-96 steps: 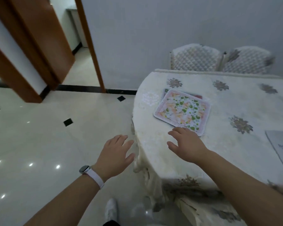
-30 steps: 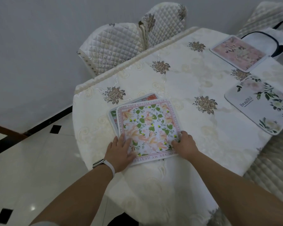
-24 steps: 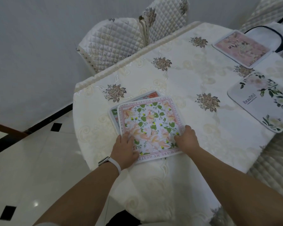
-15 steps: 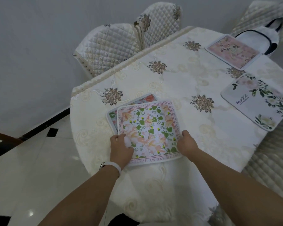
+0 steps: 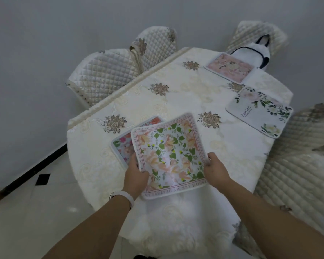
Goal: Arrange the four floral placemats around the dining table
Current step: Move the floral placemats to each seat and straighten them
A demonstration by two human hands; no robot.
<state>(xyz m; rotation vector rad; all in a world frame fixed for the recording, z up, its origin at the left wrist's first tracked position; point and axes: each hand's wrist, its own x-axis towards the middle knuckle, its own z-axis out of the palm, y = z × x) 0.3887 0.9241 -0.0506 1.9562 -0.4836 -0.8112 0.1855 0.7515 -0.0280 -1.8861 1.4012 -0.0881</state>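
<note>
A square placemat with green leaves and peach flowers (image 5: 169, 154) is lifted off the cream-clothed dining table (image 5: 185, 101). My left hand (image 5: 136, 172) grips its left edge and my right hand (image 5: 214, 168) grips its right edge. Under it, partly hidden, a second placemat with pink and red flowers (image 5: 123, 146) lies flat near the table's left edge. A white placemat with green sprigs and the word Beautiful (image 5: 258, 112) lies at the right edge. A pink placemat (image 5: 230, 67) lies at the far right.
Two quilted chairs (image 5: 108, 71) stand against the wall behind the table. Another quilted chair (image 5: 299, 161) stands at the right. A white bag with dark handles (image 5: 251, 53) rests on a far chair. Tiled floor with black insets lies to the left.
Both hands closed on the leafy placemat's side edges and lifted it off the one beneath, pulling it toward me. Earlier my hands were reaching for the table.
</note>
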